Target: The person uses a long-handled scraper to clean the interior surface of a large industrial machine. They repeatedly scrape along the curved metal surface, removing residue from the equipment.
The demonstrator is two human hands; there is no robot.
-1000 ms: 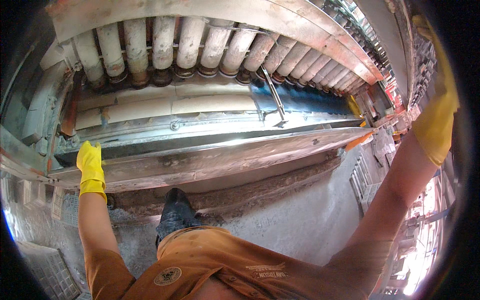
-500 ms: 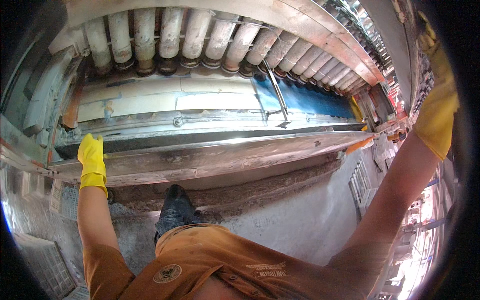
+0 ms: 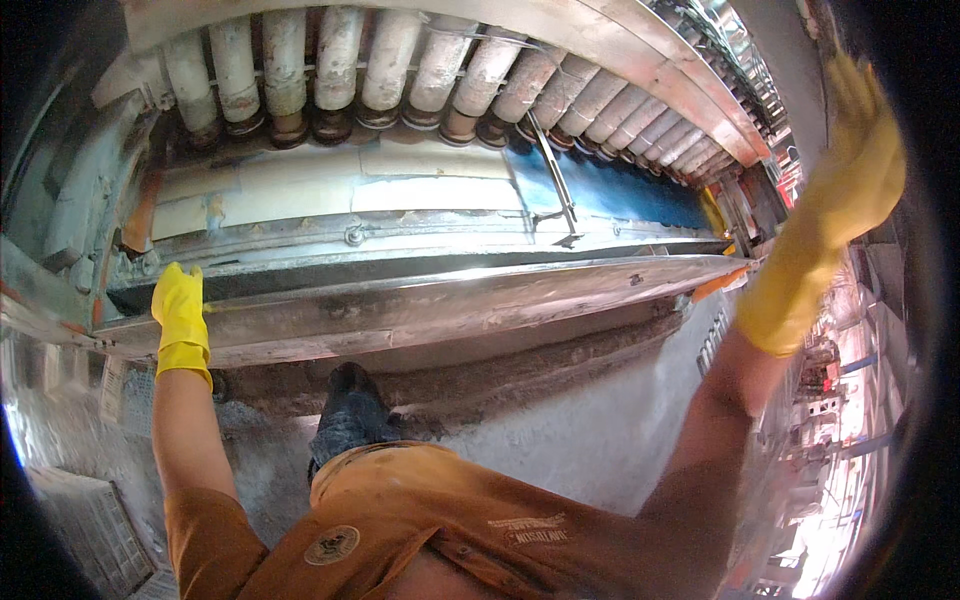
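Factory machinery fills the far side. Left hand (image 3: 180, 312), yellow-gloved, lies flat with an open grip on the long metal ledge (image 3: 450, 305), near left. Right hand (image 3: 850, 185), gloved, hangs spread, holding nothing, far right beside the rollers (image 3: 420, 70).

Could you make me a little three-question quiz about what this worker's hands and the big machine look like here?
1. True or false: the left hand in its yellow glove rests on the long metal ledge at the machine's front.
2. Where is the right hand? A) flat on the floor B) raised in the air at the right, fingers spread, holding nothing C) gripping a roller
3. Fill in: above the ledge runs a row of pale, dusty ____.

Key: 1 true. 2 B. 3 rollers.
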